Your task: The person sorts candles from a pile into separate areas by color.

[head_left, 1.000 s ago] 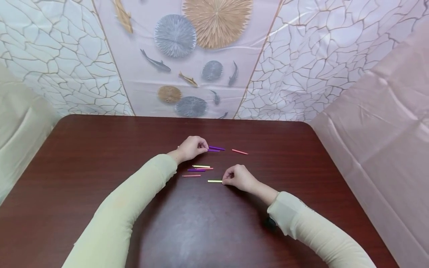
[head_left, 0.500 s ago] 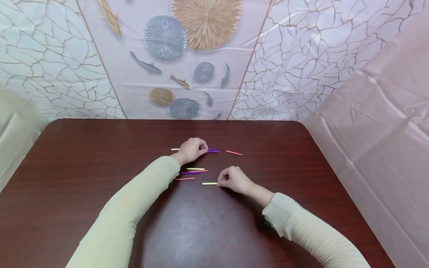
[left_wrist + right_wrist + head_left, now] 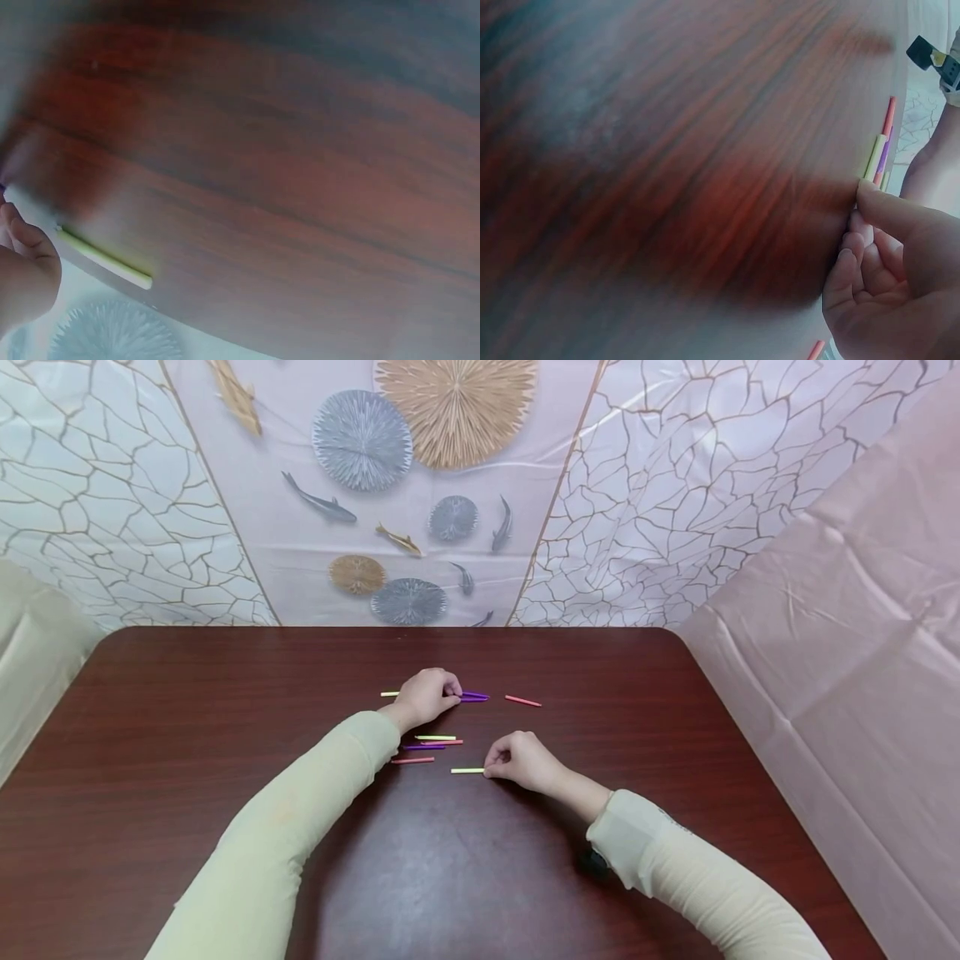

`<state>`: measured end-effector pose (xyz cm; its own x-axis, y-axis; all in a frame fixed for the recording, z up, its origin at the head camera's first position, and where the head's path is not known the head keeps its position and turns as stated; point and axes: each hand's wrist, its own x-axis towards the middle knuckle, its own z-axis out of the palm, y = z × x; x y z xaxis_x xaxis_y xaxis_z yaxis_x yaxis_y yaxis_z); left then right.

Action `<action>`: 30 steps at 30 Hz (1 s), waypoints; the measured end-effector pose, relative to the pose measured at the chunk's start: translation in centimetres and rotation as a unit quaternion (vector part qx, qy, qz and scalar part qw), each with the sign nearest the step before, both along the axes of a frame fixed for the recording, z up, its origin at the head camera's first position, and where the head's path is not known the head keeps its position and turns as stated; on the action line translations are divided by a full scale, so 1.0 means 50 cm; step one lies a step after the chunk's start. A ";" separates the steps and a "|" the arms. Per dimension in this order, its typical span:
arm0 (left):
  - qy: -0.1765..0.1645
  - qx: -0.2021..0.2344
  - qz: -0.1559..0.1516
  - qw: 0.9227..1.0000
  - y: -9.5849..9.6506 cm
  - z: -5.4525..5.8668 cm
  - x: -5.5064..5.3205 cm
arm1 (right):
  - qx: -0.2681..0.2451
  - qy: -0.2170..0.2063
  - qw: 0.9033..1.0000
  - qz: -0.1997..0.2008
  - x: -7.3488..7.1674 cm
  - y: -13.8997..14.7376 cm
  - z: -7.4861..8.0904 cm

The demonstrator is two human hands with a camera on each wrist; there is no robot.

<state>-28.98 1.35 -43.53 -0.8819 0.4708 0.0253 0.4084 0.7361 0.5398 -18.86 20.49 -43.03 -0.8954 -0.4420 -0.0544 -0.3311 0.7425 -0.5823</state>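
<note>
Thin coloured sticks lie on the dark wood table [image 3: 420, 868]. In the head view my left hand [image 3: 426, 695] pinches the end of a purple stick [image 3: 472, 699], close alongside another purple stick [image 3: 476, 694]. A yellow stick [image 3: 105, 259] lies behind that hand, near the wrist. My right hand [image 3: 527, 762] pinches the right end of a yellow-green stick [image 3: 467, 770] lying flat on the table. The right wrist view shows the thumb and fingertips of this hand [image 3: 892, 277] on the stick's end.
Between the hands lie a yellow stick [image 3: 436, 737], a pink stick [image 3: 447, 742], a purple stick [image 3: 424, 747] and a lower pink stick [image 3: 413, 761]. Another pink stick [image 3: 522, 701] lies to the right. A patterned cloth wall [image 3: 315, 577] stands behind the table.
The head view has shifted slightly. The purple stick in my left hand has come closer to the other purple one. The right hand keeps its hold and has barely moved over the table.
</note>
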 end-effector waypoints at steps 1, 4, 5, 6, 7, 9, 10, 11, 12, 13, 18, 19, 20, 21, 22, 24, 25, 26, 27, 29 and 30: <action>0.000 0.008 0.000 1.000 -0.004 0.002 0.000 | 0.000 -0.001 1.000 0.000 0.000 -0.001 0.000; -0.001 0.046 -0.003 0.999 -0.021 0.009 0.000 | 0.001 -0.002 1.000 0.003 -0.001 -0.004 0.001; -0.003 0.061 -0.003 0.998 -0.027 0.012 0.000 | 0.001 -0.002 1.000 0.003 -0.001 -0.004 0.001; -0.006 0.076 -0.004 0.997 -0.033 0.015 0.001 | 0.001 -0.001 1.000 0.004 -0.001 -0.004 0.002; -0.011 0.091 -0.006 0.996 -0.039 0.018 0.002 | 0.001 0.000 1.000 0.005 -0.001 -0.004 0.002; -0.012 0.114 -0.014 0.993 -0.052 0.022 0.007 | 0.001 0.001 1.000 0.004 -0.001 -0.004 0.003; -0.014 0.123 -0.017 0.992 -0.059 0.024 0.010 | 0.001 0.002 1.000 0.003 -0.001 -0.003 0.004; -0.014 0.131 -0.021 0.991 -0.066 0.025 0.014 | 0.000 0.001 1.000 0.002 -0.001 -0.003 0.004; -0.013 0.138 -0.026 0.990 -0.073 0.026 0.019 | 0.000 0.001 1.000 0.002 -0.001 -0.003 0.004; -0.014 0.143 -0.029 0.989 -0.080 0.027 0.026 | 0.000 0.003 1.000 0.004 -0.001 -0.002 0.005; -0.022 0.155 -0.036 0.987 -0.115 0.025 0.061 | 0.001 0.000 1.000 0.008 -0.001 0.001 0.002; -0.023 0.155 -0.038 0.987 -0.121 0.024 0.069 | 0.003 0.000 1.000 0.008 -0.001 0.002 0.002; -0.026 0.153 -0.041 0.987 -0.127 0.023 0.076 | 0.004 -0.002 1.000 0.006 -0.002 0.003 0.001; -0.025 0.150 -0.045 0.987 -0.132 0.021 0.082 | 0.006 -0.001 1.000 0.006 -0.002 0.004 0.001; -0.026 0.148 -0.049 0.987 -0.138 0.019 0.089 | 0.005 0.000 1.000 0.006 -0.002 0.004 0.002; -0.034 0.148 -0.052 0.987 -0.149 0.016 0.102 | 0.006 0.002 1.000 0.009 -0.003 0.005 0.003; -0.040 0.148 -0.052 0.987 -0.155 0.014 0.108 | 0.005 0.002 1.000 0.012 -0.004 0.004 0.004; -0.045 0.148 -0.051 0.987 -0.161 0.011 0.113 | 0.004 0.000 1.000 0.013 -0.004 0.003 0.004; -0.048 0.148 -0.051 0.987 -0.166 0.008 0.117 | 0.002 -0.001 1.000 0.014 -0.004 0.003 0.004; -0.055 0.149 -0.048 0.986 -0.177 0.000 0.125 | -0.001 -0.001 1.000 0.017 -0.005 0.001 0.004; -0.056 0.150 -0.046 0.986 -0.182 -0.005 0.129 | -0.002 0.001 1.000 0.019 -0.005 0.000 0.004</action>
